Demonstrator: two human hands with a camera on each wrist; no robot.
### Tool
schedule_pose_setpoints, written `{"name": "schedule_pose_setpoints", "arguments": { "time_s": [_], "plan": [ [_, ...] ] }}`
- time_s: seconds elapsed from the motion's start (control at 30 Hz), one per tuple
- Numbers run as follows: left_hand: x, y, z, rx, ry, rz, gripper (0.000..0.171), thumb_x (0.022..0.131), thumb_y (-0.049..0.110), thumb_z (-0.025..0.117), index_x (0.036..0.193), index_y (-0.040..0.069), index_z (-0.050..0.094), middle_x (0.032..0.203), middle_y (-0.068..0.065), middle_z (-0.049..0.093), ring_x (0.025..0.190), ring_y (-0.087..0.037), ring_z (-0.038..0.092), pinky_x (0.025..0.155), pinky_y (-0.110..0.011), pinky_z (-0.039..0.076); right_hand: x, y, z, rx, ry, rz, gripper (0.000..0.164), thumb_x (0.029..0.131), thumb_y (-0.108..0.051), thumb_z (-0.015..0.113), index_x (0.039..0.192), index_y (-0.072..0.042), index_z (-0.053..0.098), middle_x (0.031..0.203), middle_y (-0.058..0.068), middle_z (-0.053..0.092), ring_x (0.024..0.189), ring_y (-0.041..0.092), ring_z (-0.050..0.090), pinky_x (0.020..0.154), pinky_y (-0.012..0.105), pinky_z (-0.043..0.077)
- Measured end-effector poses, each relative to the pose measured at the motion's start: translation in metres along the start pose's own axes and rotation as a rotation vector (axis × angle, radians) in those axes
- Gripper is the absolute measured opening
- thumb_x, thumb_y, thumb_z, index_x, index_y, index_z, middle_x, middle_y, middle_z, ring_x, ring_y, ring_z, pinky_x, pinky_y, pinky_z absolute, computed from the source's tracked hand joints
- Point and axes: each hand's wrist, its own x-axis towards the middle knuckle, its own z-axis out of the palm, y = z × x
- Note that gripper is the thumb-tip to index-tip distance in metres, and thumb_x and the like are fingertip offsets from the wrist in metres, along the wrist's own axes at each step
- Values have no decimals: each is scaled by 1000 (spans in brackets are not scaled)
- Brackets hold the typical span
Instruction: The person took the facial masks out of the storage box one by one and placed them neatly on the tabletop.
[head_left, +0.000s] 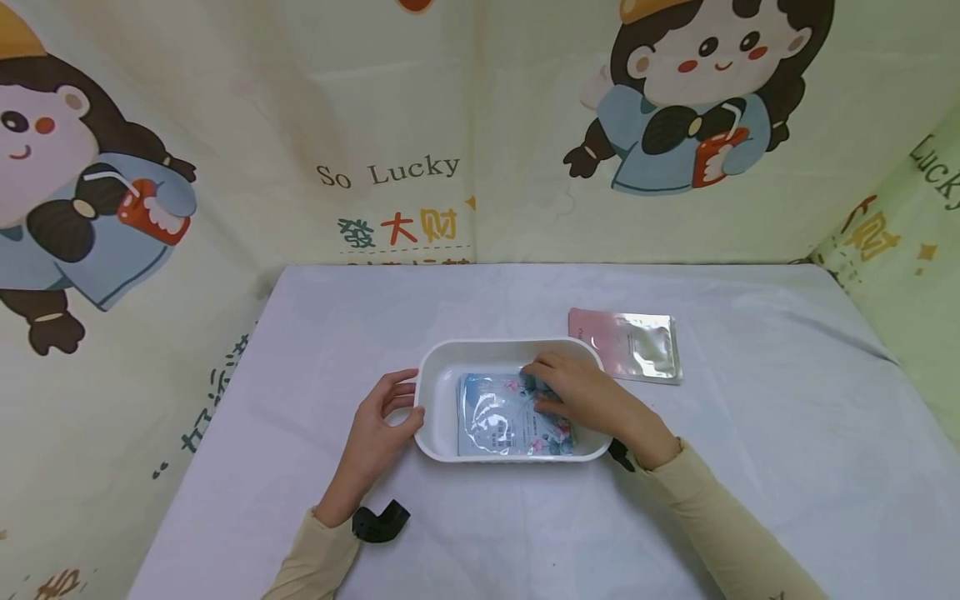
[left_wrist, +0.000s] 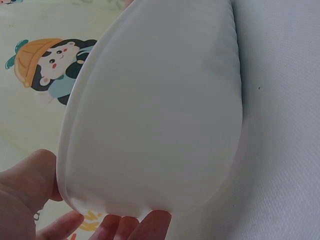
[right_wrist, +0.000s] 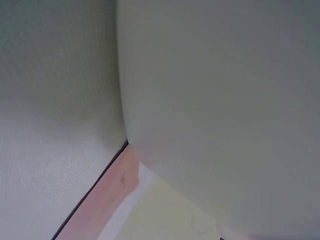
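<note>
A white plastic tray point(head_left: 438, 417) stands on the table. In it lies a shiny blue flat sachet point(head_left: 495, 417) with pink flowers; edges on its left suggest more beneath it. My left hand point(head_left: 380, 417) holds the tray's left end. In the left wrist view its thumb is at the rim and its fingertips touch the outer wall point(left_wrist: 155, 110). Reaching over the right rim, my right hand point(head_left: 581, 392) has its thumb and fingers curled on the sachet's far right part. The right wrist view shows mostly the tray's outside point(right_wrist: 215, 100).
A pink and silver sachet point(head_left: 630, 346) lies on the table behind the tray's right end. White cloth covers the table point(head_left: 487, 533). A printed curtain point(head_left: 517, 208) hangs along the back and sides. A black wrist device point(head_left: 381, 522) sits under the left wrist.
</note>
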Motion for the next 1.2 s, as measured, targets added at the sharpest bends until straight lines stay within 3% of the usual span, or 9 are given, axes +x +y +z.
{"name": "schedule_pose_setpoints", "arguments": {
  "time_s": [0.57,0.93,1.2],
  "plan": [
    [0,2,-1,-13,-12,1,52,88,6,71,135,18,55,125,-10,65,113,-26,64,93,-43,56,2,0,1,23,2,26,36,84,-6,77,118,-6,65,103,1,66,92,13,62,85,32,56],
    [0,3,-1,-5,-15,-1,51,88,7,71,135,19,55,126,-10,65,113,-25,64,95,-42,55,2,0,-6,153,-31,98,28,89,-6,72,117,-7,68,108,1,70,92,13,61,88,35,56],
    [1,3,-1,3,-11,-16,52,88,8,71,136,19,55,127,-9,64,114,-25,64,97,-44,54,0,1,-11,202,5,50,26,89,-3,71,114,-8,68,105,-1,69,89,11,60,84,31,56]
  ]
}}
